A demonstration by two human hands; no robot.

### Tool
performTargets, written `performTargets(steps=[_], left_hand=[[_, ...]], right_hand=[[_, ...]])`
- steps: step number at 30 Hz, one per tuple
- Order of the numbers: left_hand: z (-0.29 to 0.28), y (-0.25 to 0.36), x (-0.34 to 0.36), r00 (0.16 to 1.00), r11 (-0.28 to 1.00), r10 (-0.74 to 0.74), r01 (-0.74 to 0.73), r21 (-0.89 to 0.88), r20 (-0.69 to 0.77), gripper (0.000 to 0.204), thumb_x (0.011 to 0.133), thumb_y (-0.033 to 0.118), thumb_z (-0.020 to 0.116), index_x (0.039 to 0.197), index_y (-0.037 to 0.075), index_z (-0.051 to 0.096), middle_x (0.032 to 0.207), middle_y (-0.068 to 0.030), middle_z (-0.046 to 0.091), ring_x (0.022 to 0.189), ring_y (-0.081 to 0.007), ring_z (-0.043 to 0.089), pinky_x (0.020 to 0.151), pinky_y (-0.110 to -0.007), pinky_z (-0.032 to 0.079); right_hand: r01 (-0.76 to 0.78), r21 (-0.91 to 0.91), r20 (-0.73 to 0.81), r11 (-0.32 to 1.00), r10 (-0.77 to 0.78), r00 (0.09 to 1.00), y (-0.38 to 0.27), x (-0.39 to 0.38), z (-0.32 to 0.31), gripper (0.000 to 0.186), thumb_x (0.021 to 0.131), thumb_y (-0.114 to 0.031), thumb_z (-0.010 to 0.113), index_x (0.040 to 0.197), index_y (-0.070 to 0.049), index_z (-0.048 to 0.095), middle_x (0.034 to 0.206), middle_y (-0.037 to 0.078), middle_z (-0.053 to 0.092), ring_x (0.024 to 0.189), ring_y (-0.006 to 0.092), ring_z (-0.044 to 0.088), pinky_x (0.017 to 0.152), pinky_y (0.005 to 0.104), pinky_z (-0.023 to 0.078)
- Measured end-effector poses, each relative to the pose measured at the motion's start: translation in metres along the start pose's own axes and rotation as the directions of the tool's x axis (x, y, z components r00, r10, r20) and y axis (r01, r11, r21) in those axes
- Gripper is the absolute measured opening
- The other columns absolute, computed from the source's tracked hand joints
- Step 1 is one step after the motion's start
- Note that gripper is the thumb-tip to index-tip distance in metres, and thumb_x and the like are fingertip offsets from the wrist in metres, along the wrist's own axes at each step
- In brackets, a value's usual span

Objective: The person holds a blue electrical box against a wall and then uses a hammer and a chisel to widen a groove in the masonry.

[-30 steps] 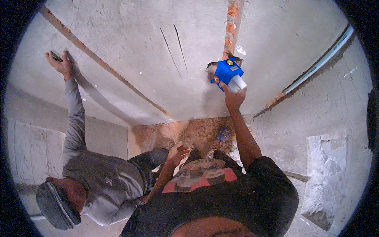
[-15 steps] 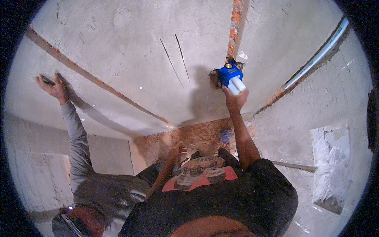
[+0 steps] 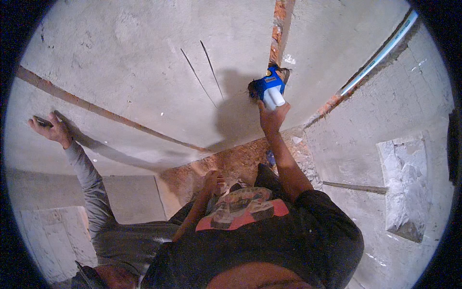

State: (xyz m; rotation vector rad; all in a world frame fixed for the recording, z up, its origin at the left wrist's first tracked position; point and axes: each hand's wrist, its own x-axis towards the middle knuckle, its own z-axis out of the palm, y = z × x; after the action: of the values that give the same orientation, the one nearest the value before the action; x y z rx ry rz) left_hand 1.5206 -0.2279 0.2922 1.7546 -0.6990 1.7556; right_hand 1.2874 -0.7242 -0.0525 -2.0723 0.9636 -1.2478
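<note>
My right hand [image 3: 272, 118] is raised and gripped on a blue power tool [image 3: 267, 85] with a white cylindrical part [image 3: 275, 98]. The tool's head presses against the grey plastered wall [image 3: 144, 58] at the bottom end of a vertical chase showing red brick [image 3: 276, 29]. My left hand [image 3: 214, 182] hangs low in front of my chest, above reddish rubble, its fingers loosely curled; whether it holds anything is unclear. My black shirt with a printed picture fills the lower middle.
A co-worker in a grey sleeve crouches at lower left, one hand [image 3: 50, 129] flat on the wall beside a long slanted groove [image 3: 106, 113]. A white pipe [image 3: 380, 53] lies in a chase at right. Brick rubble [image 3: 240, 159] covers the floor; a rough concrete block [image 3: 404, 183] stands right.
The co-worker has slid down toward the lower left edge, the raised hand staying on the wall. My right hand keeps the blue tool at the chase. My left hand has curled inward.
</note>
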Motion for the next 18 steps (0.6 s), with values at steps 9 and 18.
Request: performTargets(steps=[9,18], left_hand=[[-0.009,-0.011,0.010,0.994,0.989,0.112,-0.113,0.091,0.013,0.067,0.085,0.037,0.066,0.132,-0.004,0.042,0.146,-0.0217,0.027,0.133,-0.0365,0.031,0.108,-0.045,0.029],[0.008,0.054,0.013,0.998,0.990,-0.058,0.060,0.131,-0.020,0.072,0.086,0.045,0.062,0.134,-0.003,0.041,0.148,-0.0224,0.026,0.136,-0.0372,0.028,0.110,-0.047,0.025]], right_hand=[[-0.077,0.156,0.182,0.985,0.048,0.982,-0.016,0.029,-0.033,0.091,0.059,-0.029,0.087,0.129,0.002,0.038,0.110,0.019,0.050,0.108,0.0368,0.051,0.093,0.0444,0.042],[-0.001,0.026,0.230,1.000,-0.005,0.973,0.014,0.033,-0.017,0.092,0.058,-0.041,0.086,0.126,0.003,0.043,0.118,0.019,0.049,0.108,0.0364,0.051,0.095,0.0461,0.042]])
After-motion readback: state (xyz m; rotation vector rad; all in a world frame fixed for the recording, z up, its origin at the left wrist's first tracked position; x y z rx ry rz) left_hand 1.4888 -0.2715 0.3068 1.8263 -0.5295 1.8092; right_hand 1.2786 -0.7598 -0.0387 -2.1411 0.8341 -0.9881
